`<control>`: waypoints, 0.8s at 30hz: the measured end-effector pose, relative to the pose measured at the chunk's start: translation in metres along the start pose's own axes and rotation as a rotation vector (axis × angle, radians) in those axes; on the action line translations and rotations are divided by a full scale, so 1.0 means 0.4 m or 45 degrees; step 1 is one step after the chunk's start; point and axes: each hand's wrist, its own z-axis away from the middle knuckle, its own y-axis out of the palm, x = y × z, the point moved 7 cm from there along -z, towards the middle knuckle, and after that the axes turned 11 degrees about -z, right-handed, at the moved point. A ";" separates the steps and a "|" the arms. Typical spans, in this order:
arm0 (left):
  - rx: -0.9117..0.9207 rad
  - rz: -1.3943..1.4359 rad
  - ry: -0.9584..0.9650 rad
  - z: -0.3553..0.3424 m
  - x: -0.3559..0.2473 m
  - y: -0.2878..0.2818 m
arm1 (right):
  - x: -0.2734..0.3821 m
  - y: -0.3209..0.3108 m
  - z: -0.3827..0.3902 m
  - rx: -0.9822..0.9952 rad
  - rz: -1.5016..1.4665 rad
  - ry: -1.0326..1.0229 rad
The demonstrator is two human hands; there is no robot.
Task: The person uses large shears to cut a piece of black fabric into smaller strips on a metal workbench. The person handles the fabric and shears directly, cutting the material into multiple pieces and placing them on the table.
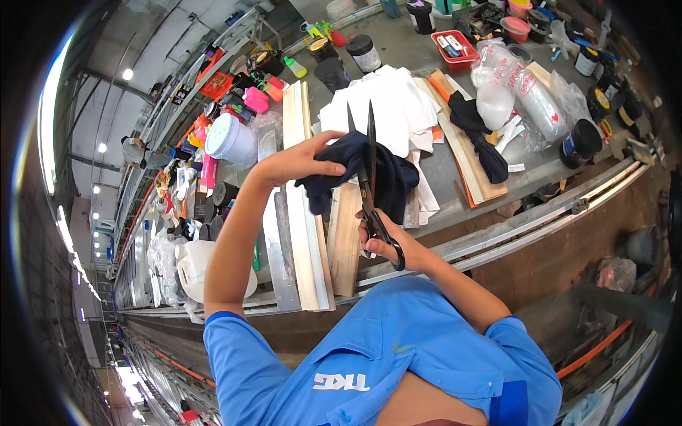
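My left hand [302, 157] grips the left side of a dark navy cloth [395, 177], its thumb pressed on top. In my right hand [395, 240] is a pair of large black scissors [371, 167], fingers wrapped round the handles. The blades point away from me and stand apart. One blade crosses in front of the navy cloth; the other is partly hidden by it, its tip showing beyond the cloth. Just past the blades lies a pile of white cloth [383, 92]. Wooden-framed boards [307, 234] lie beneath and left of the navy cloth.
To the right are another long frame [465, 142], a black cloth [487, 157] and clear plastic bottles [536, 103]. Black tubs [364, 54] and a red basket [455, 51] stand farther back. A white bucket [231, 138] and white jug [199, 266] are left. A metal rail [526, 226] edges the table.
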 end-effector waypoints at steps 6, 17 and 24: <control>-0.026 0.690 -0.117 -0.021 0.042 0.081 | 0.041 0.032 -0.005 0.089 -0.037 -0.021; -0.228 0.687 -0.121 0.035 0.063 0.077 | 0.003 0.032 -0.006 0.195 -0.259 -0.021; 0.024 1.073 0.012 0.022 0.099 0.103 | 0.022 0.056 -0.022 0.006 -0.211 0.018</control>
